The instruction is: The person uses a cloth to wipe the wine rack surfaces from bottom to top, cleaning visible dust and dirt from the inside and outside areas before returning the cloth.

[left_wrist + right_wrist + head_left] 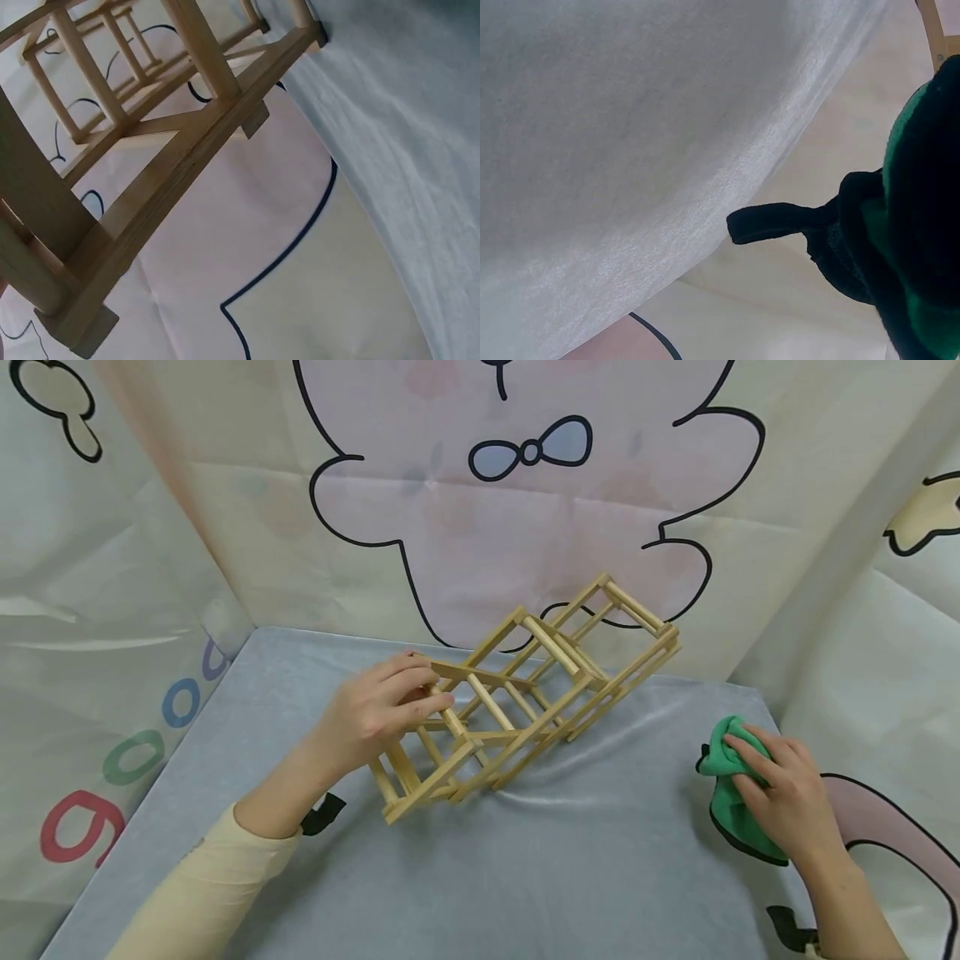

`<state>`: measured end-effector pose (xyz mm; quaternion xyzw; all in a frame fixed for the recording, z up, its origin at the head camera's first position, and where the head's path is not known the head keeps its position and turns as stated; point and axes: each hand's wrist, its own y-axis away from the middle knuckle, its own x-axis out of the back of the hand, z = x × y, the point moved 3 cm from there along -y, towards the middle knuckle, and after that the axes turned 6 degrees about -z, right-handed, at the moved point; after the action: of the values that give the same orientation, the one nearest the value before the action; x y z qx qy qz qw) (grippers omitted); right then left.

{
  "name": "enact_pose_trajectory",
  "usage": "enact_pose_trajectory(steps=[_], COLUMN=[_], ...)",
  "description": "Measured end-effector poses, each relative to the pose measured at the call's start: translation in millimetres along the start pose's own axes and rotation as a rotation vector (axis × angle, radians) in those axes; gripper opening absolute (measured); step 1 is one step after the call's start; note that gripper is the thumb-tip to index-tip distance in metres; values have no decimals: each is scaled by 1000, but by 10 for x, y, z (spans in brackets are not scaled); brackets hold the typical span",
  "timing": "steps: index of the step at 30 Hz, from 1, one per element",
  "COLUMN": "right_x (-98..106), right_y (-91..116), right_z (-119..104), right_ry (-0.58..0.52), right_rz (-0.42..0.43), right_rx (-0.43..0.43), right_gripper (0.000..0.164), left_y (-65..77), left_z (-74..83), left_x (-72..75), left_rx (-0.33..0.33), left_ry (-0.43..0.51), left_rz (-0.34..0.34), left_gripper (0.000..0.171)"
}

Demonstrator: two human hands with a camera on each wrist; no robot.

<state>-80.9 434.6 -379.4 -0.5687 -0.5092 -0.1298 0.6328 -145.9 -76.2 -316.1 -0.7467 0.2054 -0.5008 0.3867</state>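
Note:
My left hand (375,714) grips the left end of a light wooden rack (551,644) made of thin slats and round rods. The rack stretches diagonally over the table, its far end up and to the right. In the left wrist view, its rails and short feet (255,120) fill the upper left, while the hand itself is mostly out of sight. Well to the right, my right hand (795,793) holds a bunched green cloth (726,760) with black edging between thumb and fingers. A black loop (772,221) sticks out from the cloth in the right wrist view.
A pale blue-grey cover (600,860) lies over the table. Behind it rises a backdrop (787,568) with a cartoon figure and bow tie. Printed side panels stand close on the left (90,652) and right (885,710).

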Motion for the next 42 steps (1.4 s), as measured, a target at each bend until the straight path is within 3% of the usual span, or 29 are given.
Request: enact_pose_trajectory(steps=[6, 10, 14, 20, 23, 28, 42], right_x=[-16, -32, -37, -34, -33, -30, -43], right_y=[6, 12, 13, 31, 40, 47, 75], right_z=[11, 21, 24, 16, 11, 9, 36], right_ry=[-8, -9, -8, -13, -14, -13, -20], right_rz=[-9, -4, 3, 4, -3, -15, -1], right_rx=[3, 4, 3, -10, -8, -14, -16], right_gripper=[62, 63, 63, 58, 50, 52, 56], left_y=[19, -78, -196, -217, -196, -171, -175], left_z=[-47, 116, 344, 524, 559, 590, 631], left_x=[59, 152, 191, 109, 57, -10, -111], left_rx=[130, 182, 178, 173, 181, 193, 102], left_ry=[42, 81, 48, -79, -116, -163, -234], left_rz=[-52, 7, 87, -9, -59, -94, -17], left_gripper=[47, 39, 24, 33, 32, 27, 12])
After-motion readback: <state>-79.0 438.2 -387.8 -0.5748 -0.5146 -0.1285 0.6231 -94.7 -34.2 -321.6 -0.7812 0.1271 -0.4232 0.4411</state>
